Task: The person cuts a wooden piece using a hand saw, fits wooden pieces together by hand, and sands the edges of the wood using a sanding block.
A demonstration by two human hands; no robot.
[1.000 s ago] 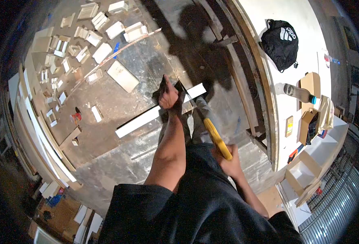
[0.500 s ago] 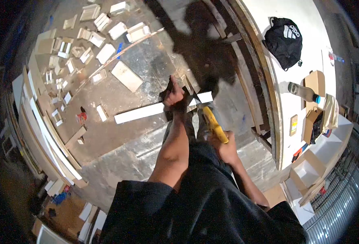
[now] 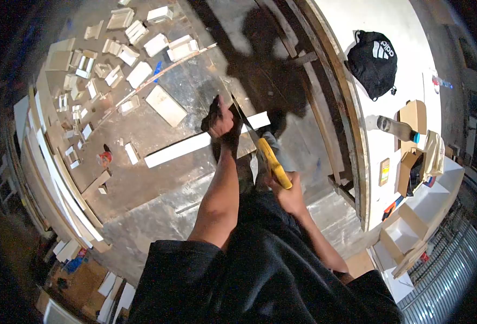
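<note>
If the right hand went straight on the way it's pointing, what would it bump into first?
Probably the white board: the saw in the right hand points across it. I can't tell from this view how high the hand is, so it might pass over.

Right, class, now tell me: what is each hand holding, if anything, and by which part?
The right hand holds the saw by its yellow handle. The left hand is at the white board; whether it grips it cannot be told.
</note>
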